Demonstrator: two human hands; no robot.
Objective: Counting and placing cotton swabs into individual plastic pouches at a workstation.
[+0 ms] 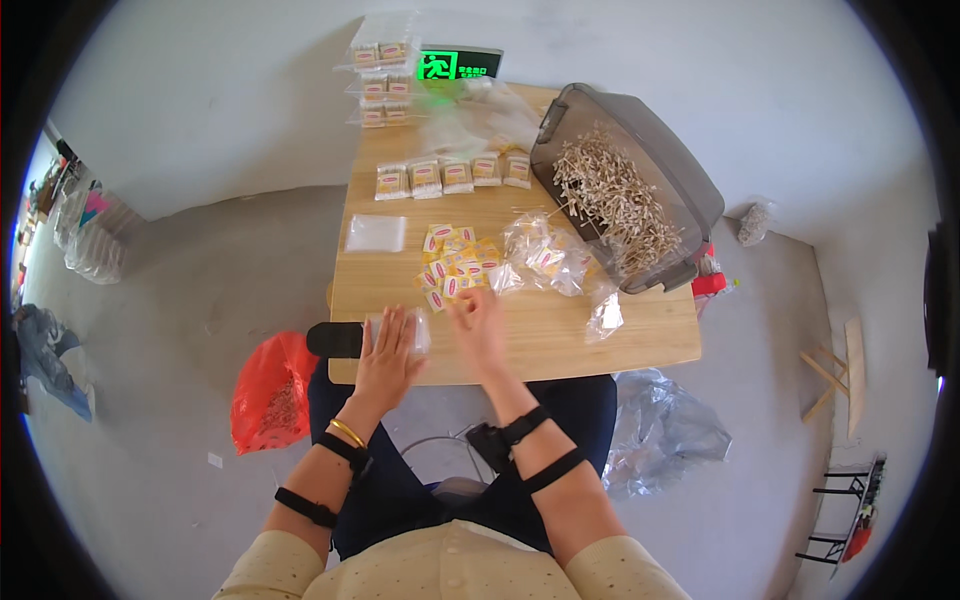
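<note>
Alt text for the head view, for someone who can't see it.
A person's left grip lies flat on clear plastic on a wooden table; the right grip is curled beside yellow and white slips. Beyond lie five filled packets; a grey bin of thin sticks stands at right.

A head-worn fisheye camera looks steeply down over the shirt toward the left hand, right hand and worktop at close range; floor and wall curve toward the rim.
</note>
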